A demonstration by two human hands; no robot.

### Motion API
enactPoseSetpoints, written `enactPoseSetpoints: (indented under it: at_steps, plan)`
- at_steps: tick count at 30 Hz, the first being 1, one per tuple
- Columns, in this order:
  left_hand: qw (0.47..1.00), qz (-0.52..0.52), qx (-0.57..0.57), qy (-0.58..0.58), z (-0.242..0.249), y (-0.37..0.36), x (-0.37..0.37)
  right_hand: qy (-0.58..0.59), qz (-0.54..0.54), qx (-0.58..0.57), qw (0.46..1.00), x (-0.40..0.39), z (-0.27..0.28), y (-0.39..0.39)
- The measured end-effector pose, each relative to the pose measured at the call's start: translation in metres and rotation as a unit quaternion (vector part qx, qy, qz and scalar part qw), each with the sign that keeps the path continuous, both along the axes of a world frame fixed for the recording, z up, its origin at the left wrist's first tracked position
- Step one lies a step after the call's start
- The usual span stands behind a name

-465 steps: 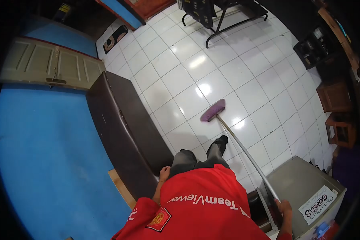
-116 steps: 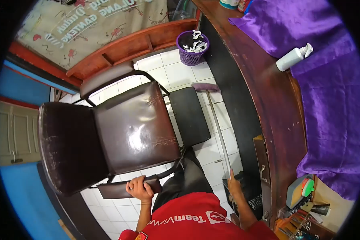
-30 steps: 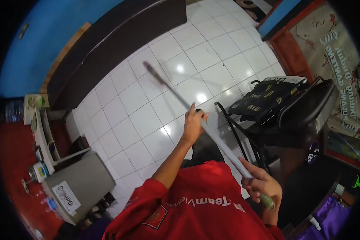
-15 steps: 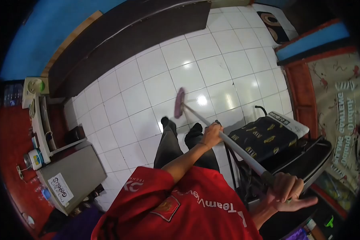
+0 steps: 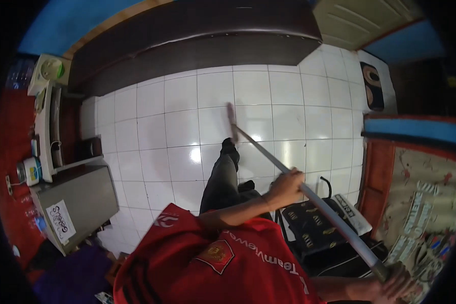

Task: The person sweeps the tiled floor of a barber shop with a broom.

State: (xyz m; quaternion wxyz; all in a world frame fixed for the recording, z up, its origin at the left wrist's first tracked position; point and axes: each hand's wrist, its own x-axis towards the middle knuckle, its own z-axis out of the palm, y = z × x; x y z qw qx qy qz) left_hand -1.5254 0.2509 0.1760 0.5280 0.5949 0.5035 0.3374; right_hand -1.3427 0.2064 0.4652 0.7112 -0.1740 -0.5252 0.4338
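A mop with a grey pole (image 5: pixel 334 215) and a narrow mauve head (image 5: pixel 230 114) stretches across the view. Its head rests on the white tiles, slightly blurred, just beyond my forward foot. My left hand (image 5: pixel 287 188) is closed around the middle of the pole. At the pole's upper end, low on the right, my right hand (image 5: pixel 397 285) is wrapped about the dark grip, with its fingers partly smeared. A black patterned cushion (image 5: pixel 314 230) on a dark chair lies under the pole.
A long dark bench (image 5: pixel 187 45) runs along the far wall. At the left stand a grey cabinet (image 5: pixel 81 202) and a shelf unit. A dark patterned mat (image 5: pixel 372 86) lies at the far right, near a curtain (image 5: pixel 415 187). White tiled floor (image 5: pixel 167 126) spreads between.
The view has turned and shifted forward. My left foot has stepped ahead, near the mop head. Both hands sit further right and lower in view, still holding the pole.
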Motion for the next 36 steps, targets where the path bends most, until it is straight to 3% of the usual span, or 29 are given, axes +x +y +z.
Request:
enactPoseSetpoints:
  at_steps: [2, 4, 7, 8, 9, 10, 11, 12, 13, 14, 15, 16, 18, 19, 22, 23, 24, 25, 26, 27, 28, 29, 33, 34, 35, 36]
  plan:
    - [0.992, 0.082, -0.014, 0.093, -0.033, 0.020, -0.039, 0.061, -0.097, -0.132, 0.985, -0.016, -0.031, 0.028]
    - [0.969, 0.167, 0.026, 0.181, -0.088, 0.042, -0.072, 0.080, -0.111, -0.256, 0.957, -0.075, -0.065, 0.072]
    - [0.961, 0.197, 0.054, 0.188, -0.165, 0.075, -0.076, 0.017, -0.075, -0.262, 0.962, -0.122, -0.097, 0.103]
    - [0.968, 0.189, 0.121, 0.108, -0.189, 0.085, -0.064, -0.022, -0.067, -0.250, 0.966, -0.133, -0.097, 0.107]
    - [0.975, 0.185, 0.108, 0.061, -0.176, 0.098, -0.048, -0.043, -0.040, -0.226, 0.972, -0.138, -0.085, 0.115]
    - [0.977, 0.186, 0.103, -0.001, -0.168, 0.110, -0.028, -0.039, -0.095, -0.206, 0.973, -0.146, -0.072, 0.124]
    - [0.972, 0.190, 0.137, 0.012, -0.159, 0.122, -0.007, -0.074, -0.094, -0.202, 0.972, -0.148, -0.062, 0.130]
    - [0.989, 0.145, 0.040, -0.001, -0.149, 0.134, 0.008, -0.107, -0.092, -0.193, 0.971, -0.148, -0.056, 0.136]
    - [0.992, 0.106, 0.059, -0.023, -0.147, 0.145, 0.017, -0.126, -0.053, -0.203, 0.970, -0.152, -0.055, 0.138]
    - [0.996, 0.058, 0.048, -0.050, -0.134, 0.155, 0.016, -0.202, -0.084, -0.181, 0.959, -0.156, -0.059, 0.141]
    - [0.998, 0.009, 0.055, -0.012, -0.127, 0.165, 0.019, -0.207, -0.093, -0.171, 0.959, -0.150, -0.059, 0.143]
    - [0.997, -0.040, 0.063, 0.027, -0.121, 0.173, 0.024, -0.192, -0.115, -0.152, 0.963, -0.144, -0.053, 0.146]
    - [0.998, -0.043, 0.050, 0.007, -0.079, 0.177, 0.020, -0.141, -0.171, -0.107, 0.969, -0.138, -0.028, 0.154]
    - [0.999, -0.043, 0.031, -0.008, -0.061, 0.178, 0.013, -0.109, -0.135, -0.073, 0.982, -0.127, -0.015, 0.160]
    - [0.999, -0.016, -0.001, 0.042, -0.048, 0.174, -0.018, -0.039, -0.116, -0.109, 0.987, -0.096, -0.005, 0.169]
    - [0.995, -0.007, 0.005, 0.098, -0.062, 0.171, -0.031, 0.006, -0.051, -0.132, 0.990, -0.079, -0.018, 0.175]
    - [0.988, 0.003, 0.017, 0.154, -0.084, 0.172, -0.047, 0.053, -0.131, -0.143, 0.980, -0.089, -0.038, 0.184]
    - [0.984, 0.016, 0.016, 0.175, -0.102, 0.177, -0.068, 0.140, -0.085, -0.187, 0.969, -0.090, -0.060, 0.193]
    - [0.967, 0.022, -0.024, 0.254, -0.114, 0.187, -0.086, 0.158, -0.127, -0.217, 0.955, -0.100, -0.086, 0.204]
    - [0.955, 0.034, -0.051, 0.290, -0.139, 0.194, -0.106, 0.118, -0.074, -0.256, 0.957, -0.105, -0.112, 0.214]
    - [0.938, 0.042, -0.035, 0.341, -0.162, 0.203, -0.125, 0.135, -0.140, -0.321, 0.927, -0.116, -0.138, 0.218]
    - [0.921, 0.009, -0.052, 0.387, -0.181, 0.216, -0.138, 0.086, -0.113, -0.330, 0.933, -0.114, -0.159, 0.223]
    - [0.929, 0.055, 0.098, 0.353, -0.204, 0.284, -0.091, 0.056, -0.127, -0.297, 0.945, -0.067, -0.174, 0.269]
    - [0.938, 0.024, 0.043, 0.344, -0.191, 0.307, -0.059, 0.054, -0.157, -0.291, 0.942, -0.046, -0.166, 0.283]
    - [0.951, 0.005, 0.125, 0.283, -0.202, 0.319, -0.027, 0.089, -0.180, -0.291, 0.935, -0.024, -0.156, 0.301]
    - [0.956, -0.037, 0.069, 0.283, -0.204, 0.337, 0.013, 0.070, -0.246, -0.281, 0.925, -0.006, -0.145, 0.317]
